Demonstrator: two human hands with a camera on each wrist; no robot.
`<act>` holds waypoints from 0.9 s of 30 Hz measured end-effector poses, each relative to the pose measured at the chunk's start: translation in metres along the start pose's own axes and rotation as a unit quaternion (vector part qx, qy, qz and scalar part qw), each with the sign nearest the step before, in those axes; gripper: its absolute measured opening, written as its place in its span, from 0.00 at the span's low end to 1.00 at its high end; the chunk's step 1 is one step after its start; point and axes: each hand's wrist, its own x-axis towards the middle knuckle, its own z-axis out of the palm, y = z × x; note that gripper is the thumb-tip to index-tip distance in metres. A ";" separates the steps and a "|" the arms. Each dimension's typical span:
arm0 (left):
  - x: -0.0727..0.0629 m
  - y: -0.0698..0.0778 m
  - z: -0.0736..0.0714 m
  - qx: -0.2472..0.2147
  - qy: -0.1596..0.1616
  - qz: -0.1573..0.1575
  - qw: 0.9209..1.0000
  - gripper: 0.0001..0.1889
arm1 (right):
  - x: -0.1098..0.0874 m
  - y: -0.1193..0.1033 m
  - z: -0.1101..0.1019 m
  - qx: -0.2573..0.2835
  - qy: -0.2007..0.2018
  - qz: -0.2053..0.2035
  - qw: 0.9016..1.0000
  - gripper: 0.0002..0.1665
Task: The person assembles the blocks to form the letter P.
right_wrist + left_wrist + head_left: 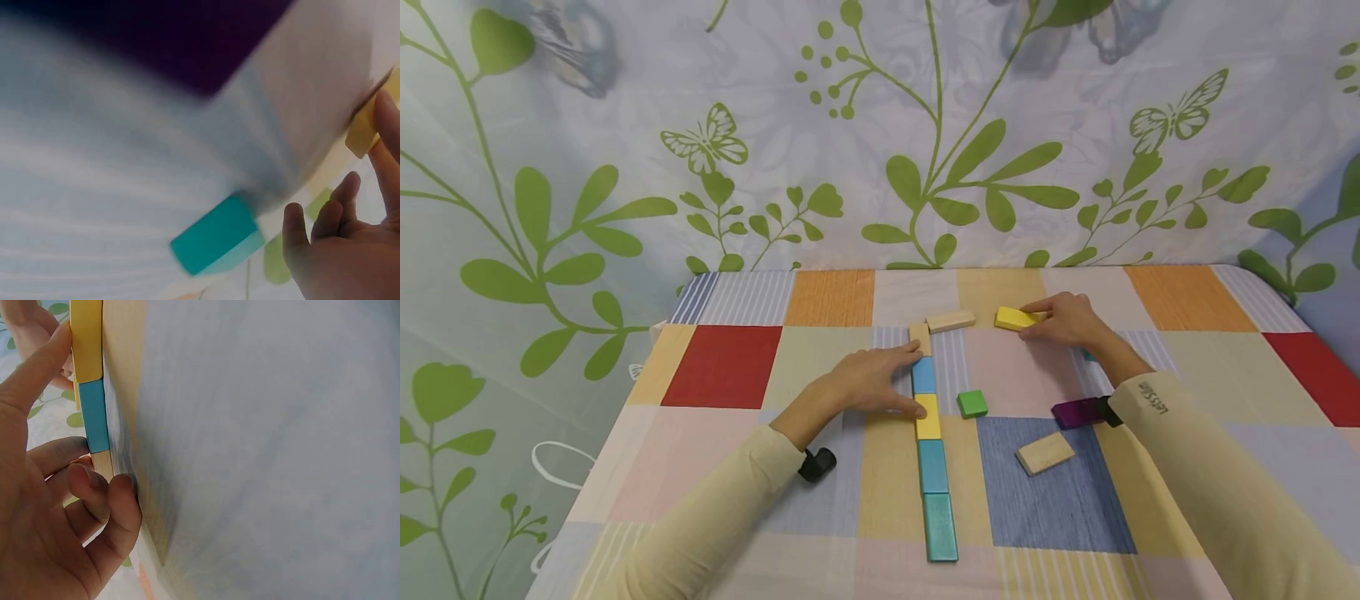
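Down the middle of the table runs a straight row of blocks: a wooden one [920,335], a light blue one [923,377], a yellow one [929,427], a blue-teal one [933,467] and a teal-green one [941,527]. My left hand [868,379] rests along the row's left side, thumb on its yellow block, index finger by the wooden one. Another wooden block [951,321] angles off to the right from the row's far end. Farther right, my right hand [1063,319] pinches a second yellow block [1013,318] between thumb and fingers.
Loose blocks lie right of the row: a green one [972,404], a wooden one [1045,454] and a purple one [1075,412] by the right wrist. A teal block [219,237] lies below the right hand. Patchwork cloth covers the table; a leaf-patterned curtain [760,133] hangs behind.
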 end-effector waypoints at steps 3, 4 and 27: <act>-0.001 0.000 0.001 -0.001 0.000 0.000 1.000 0.49 | 0.003 -0.005 0.004 0.009 -0.005 -0.013 1.000 0.32; -0.001 0.000 0.001 -0.001 0.000 0.000 1.000 0.49 | 0.004 -0.007 0.005 0.013 -0.007 -0.018 1.000 0.32; 0.000 -0.001 0.004 0.004 0.007 0.004 1.000 0.49 | 0.010 -0.024 0.013 -0.007 -0.025 -0.022 0.999 0.29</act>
